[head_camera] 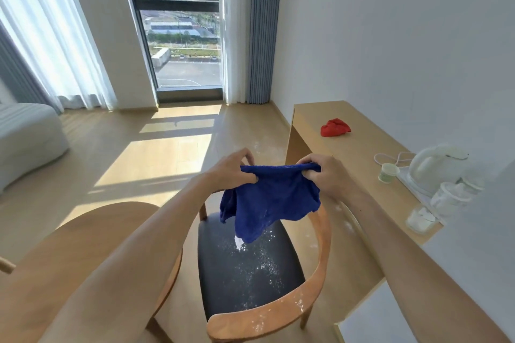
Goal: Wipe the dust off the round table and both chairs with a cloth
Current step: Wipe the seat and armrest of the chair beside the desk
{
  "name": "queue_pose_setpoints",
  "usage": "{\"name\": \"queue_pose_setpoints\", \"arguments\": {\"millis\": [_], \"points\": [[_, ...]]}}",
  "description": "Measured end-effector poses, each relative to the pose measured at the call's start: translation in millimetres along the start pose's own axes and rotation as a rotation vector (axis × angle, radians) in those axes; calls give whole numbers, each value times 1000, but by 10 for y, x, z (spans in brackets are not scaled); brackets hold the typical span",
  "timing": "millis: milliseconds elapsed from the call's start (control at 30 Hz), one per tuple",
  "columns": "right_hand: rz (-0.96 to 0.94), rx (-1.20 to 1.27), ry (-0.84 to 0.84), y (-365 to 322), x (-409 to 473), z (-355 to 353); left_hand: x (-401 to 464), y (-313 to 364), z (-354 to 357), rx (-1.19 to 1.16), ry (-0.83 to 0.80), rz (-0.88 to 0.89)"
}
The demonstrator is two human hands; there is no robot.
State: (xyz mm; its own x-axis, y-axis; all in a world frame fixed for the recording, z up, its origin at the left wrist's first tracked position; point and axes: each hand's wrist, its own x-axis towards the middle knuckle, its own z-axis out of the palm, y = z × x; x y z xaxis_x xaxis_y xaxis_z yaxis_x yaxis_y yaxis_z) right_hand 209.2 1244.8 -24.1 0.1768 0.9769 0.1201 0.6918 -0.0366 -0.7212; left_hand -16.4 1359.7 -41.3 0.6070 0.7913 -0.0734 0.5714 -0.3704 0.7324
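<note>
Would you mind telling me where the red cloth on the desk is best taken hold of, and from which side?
Take the red cloth by its raised, bunched middle, coming straight down from above. It lies crumpled in a low heap on the desk, with its edges flat against the wood, so the top folds seem the easiest part to pinch.
</note>
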Motion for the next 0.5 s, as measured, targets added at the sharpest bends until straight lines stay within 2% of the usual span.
{"name": "queue_pose_setpoints", "arguments": {"millis": [300, 400, 500], "points": [[105, 226, 162, 26, 18, -6, -96, -57, -73, -35, -109, 32], [151, 187, 239, 165, 32, -119, -152, -181, -256, -27, -125, 9], [192, 132, 271, 324, 13, -210, -157, -312, -383, 94, -103, 2]]}}
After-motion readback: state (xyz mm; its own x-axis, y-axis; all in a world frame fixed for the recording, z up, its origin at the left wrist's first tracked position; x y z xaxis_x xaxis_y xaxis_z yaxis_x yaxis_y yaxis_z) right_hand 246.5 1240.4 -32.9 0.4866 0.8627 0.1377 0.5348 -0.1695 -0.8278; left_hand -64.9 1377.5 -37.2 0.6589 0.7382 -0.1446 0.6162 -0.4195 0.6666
